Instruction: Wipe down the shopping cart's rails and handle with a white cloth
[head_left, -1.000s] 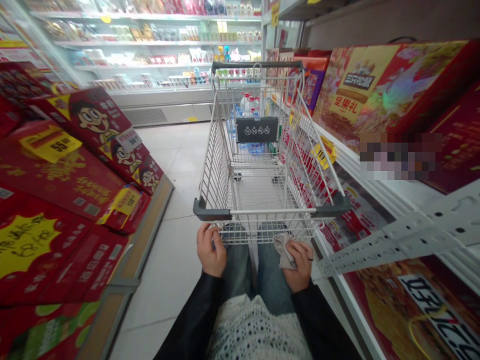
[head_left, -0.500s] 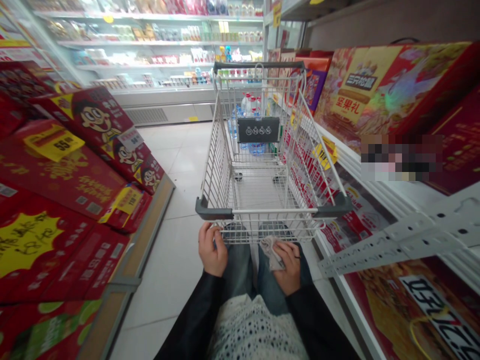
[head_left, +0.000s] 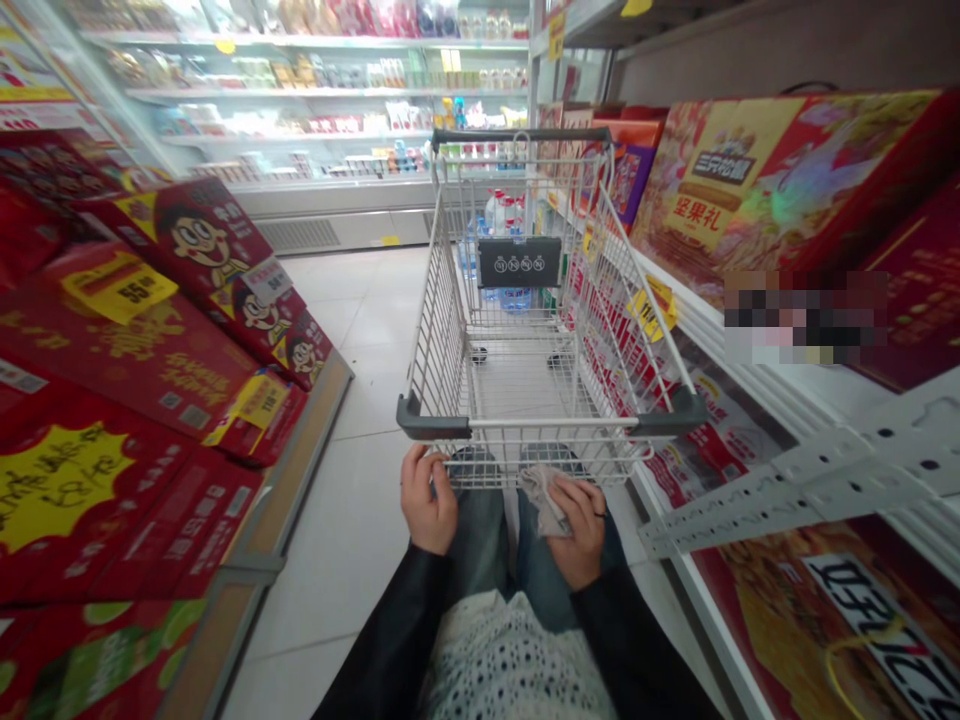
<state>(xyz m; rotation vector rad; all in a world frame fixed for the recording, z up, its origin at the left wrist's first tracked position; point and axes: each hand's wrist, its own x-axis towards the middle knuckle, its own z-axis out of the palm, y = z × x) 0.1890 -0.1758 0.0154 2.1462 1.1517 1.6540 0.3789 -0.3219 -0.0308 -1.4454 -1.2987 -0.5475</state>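
Observation:
A grey wire shopping cart [head_left: 450, 330] stands right before me, its near end with dark plastic corners above my knees. At its lower left edge my left hand [head_left: 429, 500] is closed, fingers curled at the wire; the exact contact is partly hidden. My right hand [head_left: 577, 525] is closed on a crumpled greyish cloth [head_left: 546, 497], which it holds against the lower wires of the near end. A ring shows on one right finger. The visible basket floor holds nothing. A dark panel [head_left: 519, 263] hangs at the cart's far end.
Red gift boxes [head_left: 180, 390] are stacked on a low platform at the left. Close on the right runs a metal shelf [head_left: 780, 400] with more boxes [head_left: 720, 190]. Beyond the cart are bottled water packs [head_left: 514, 215] and a lit refrigerated case [head_left: 337, 190]. Pale tiled floor [head_left: 330, 480] shows on the left.
The whole view has shifted very slightly. Both hands keep their places on the cart, and the cloth has moved only a little against the wires.

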